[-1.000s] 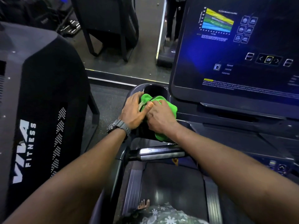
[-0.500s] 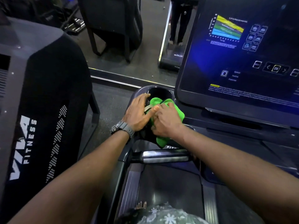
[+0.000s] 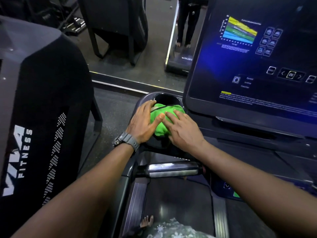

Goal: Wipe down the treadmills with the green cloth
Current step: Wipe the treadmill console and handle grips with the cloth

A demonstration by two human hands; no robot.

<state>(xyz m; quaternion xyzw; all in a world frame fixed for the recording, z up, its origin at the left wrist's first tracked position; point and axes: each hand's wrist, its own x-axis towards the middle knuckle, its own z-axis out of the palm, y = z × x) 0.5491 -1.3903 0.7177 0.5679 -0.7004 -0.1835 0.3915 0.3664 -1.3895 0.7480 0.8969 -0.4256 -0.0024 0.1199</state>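
Note:
A bunched green cloth (image 3: 163, 120) lies on the treadmill console's left tray (image 3: 145, 100), just in front of a dark cup holder (image 3: 165, 99). My left hand (image 3: 143, 120), with a watch on the wrist, lies flat along the cloth's left side, fingers straight, thumb on the cloth. Spread, straight fingers of my right hand (image 3: 182, 128) press on the cloth's right side. The treadmill's lit screen (image 3: 257, 57) stands to the right of both hands. Part of the cloth is hidden under the hands.
A metal handlebar grip (image 3: 173, 169) crosses below my hands, above the dark belt (image 3: 178, 203). A neighbouring black treadmill with white lettering (image 3: 42, 117) fills the left. Ahead is a mirror (image 3: 137, 40) showing a person's legs. My bare foot (image 3: 146, 221) rests on the belt.
Both hands have gone from curled, bunching the cloth, to flat with straight fingers pressing on it. The view has shifted slightly; the cloth stays by the cup holder.

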